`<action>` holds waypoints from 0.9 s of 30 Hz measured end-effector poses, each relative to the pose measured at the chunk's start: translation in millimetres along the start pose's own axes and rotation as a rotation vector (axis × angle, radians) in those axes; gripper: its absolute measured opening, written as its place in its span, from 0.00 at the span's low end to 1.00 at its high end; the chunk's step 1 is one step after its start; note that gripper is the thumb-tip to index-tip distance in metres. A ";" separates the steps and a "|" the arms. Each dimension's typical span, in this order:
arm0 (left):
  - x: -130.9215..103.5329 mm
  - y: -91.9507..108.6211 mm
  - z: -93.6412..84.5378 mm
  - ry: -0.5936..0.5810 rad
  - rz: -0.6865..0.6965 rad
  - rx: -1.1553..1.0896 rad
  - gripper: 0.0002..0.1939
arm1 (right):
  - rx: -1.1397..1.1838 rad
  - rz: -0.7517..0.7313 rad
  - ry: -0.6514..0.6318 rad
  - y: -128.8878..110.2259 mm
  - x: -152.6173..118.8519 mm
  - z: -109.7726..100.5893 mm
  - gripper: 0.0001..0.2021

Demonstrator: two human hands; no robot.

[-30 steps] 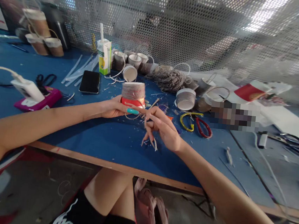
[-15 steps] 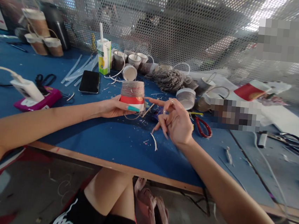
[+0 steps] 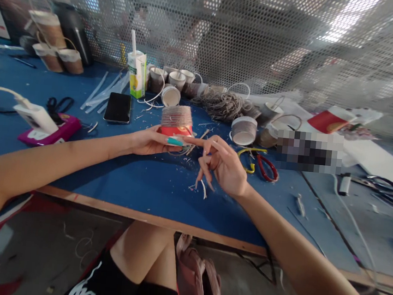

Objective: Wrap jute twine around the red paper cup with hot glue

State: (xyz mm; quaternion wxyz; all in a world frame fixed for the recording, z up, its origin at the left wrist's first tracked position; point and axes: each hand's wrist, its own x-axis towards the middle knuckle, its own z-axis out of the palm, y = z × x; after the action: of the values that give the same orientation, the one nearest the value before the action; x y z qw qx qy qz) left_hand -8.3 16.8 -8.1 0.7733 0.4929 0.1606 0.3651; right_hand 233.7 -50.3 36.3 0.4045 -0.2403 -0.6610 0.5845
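Observation:
A red paper cup (image 3: 174,130) with grey-beige cord (image 3: 177,115) wound in rings round its upper part is held just above the table by my left hand (image 3: 150,141). The left thumb, with a long turquoise nail, presses the cup's near side; the other fingers are mostly hidden behind it. My right hand (image 3: 227,164) is to the right of the cup, fingers apart. Its index finger reaches to the cup's lower side near the left thumb; whether it touches is hard to tell. Loose cord (image 3: 185,150) hangs beneath the cup.
Red-and-yellow-handled scissors (image 3: 267,168) lie right of my right hand. Behind are a phone (image 3: 117,108), a drink carton (image 3: 136,74), a tangled cord heap (image 3: 225,105) and several wrapped cups (image 3: 244,130). Perforated metal mesh (image 3: 207,32) stands at the back.
My right index finger has moved down and left, from the cord's lower edge to the cup's lower part by the left thumb. The cup has tilted slightly, still in my left hand.

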 end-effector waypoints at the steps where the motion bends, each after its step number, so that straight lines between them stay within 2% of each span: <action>1: 0.2 -0.5 -0.9 0.007 0.004 -0.008 0.27 | 0.005 0.006 -0.020 0.5 -0.1 -0.2 0.20; 5: 0.3 -3.0 -3.4 0.048 -0.032 0.020 0.30 | -0.006 0.033 -0.063 1.2 -0.6 0.4 0.18; 12: -0.4 -4.0 0.8 0.011 -0.065 0.020 0.29 | -0.027 -0.018 0.028 -5.7 -0.3 1.8 0.18; 14: -0.7 -1.8 2.6 0.009 -0.067 0.001 0.28 | -0.035 -0.058 0.090 -5.9 1.0 0.4 0.17; 19: -1.8 0.7 1.2 -0.007 -0.068 0.027 0.29 | -0.090 -0.205 0.352 -4.8 1.8 -1.1 0.16; 21: -1.7 -0.4 -0.5 -0.013 -0.063 0.042 0.27 | -0.113 -0.168 0.325 -4.8 0.6 0.5 0.18; 24: -0.7 -1.9 -1.9 -0.012 -0.040 0.045 0.27 | -0.160 -0.048 0.184 -4.3 -1.7 3.3 0.20; 27: 0.3 -1.4 -2.1 0.014 -0.016 0.018 0.27 | -0.164 -0.005 0.071 -2.3 -2.8 4.8 0.20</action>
State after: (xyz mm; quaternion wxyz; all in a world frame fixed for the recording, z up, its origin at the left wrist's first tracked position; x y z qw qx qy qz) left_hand -8.8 18.0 -10.3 0.7705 0.4960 0.1735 0.3610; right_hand 231.8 -55.7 37.9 0.4084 -0.2915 -0.6924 0.5184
